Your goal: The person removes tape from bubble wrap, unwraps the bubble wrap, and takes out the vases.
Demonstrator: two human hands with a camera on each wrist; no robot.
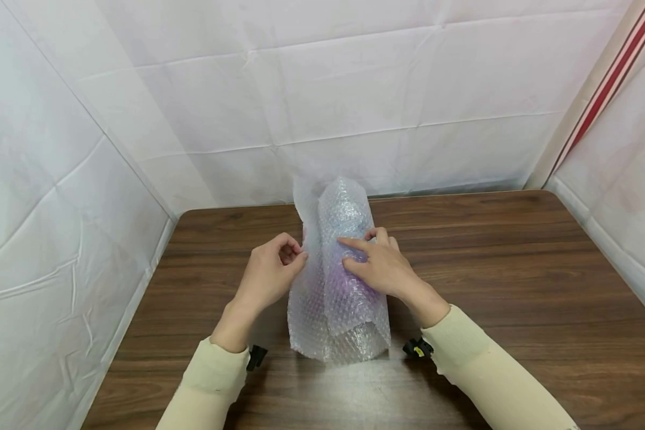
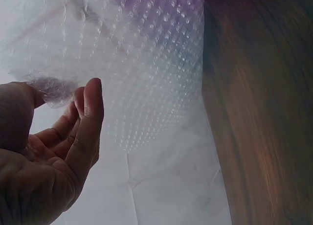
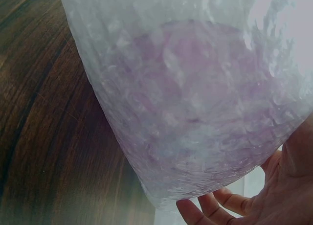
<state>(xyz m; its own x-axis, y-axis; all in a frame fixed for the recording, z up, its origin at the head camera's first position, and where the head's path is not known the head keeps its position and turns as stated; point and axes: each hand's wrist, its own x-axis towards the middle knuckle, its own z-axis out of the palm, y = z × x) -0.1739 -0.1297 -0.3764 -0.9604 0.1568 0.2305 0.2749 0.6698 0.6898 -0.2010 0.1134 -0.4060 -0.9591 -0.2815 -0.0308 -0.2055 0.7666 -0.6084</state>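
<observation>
A sheet of clear bubble wrap [image 1: 306, 304] is folded round a pink, purple and blue thing [image 1: 349, 269], whose kind I cannot tell through the layers. My left hand [image 1: 274, 269] pinches the loose left edge of the wrap between thumb and fingertips; in the left wrist view a crumpled bit of wrap [image 2: 54, 90] shows at the fingertips. Across the right side of the bundle, my right hand [image 1: 384, 263] rests with index finger and thumb spread on top. In the right wrist view its fingers [image 3: 188, 210] lie along the bundle's side.
The bundle lies on a dark wood-grain table [image 1: 494, 257], near the middle and reaching to its back edge. White sheeting [image 1: 344, 83] hangs behind and on both sides. Small black devices, such as the one by the right cuff [image 1: 416, 348], sit at both wrists.
</observation>
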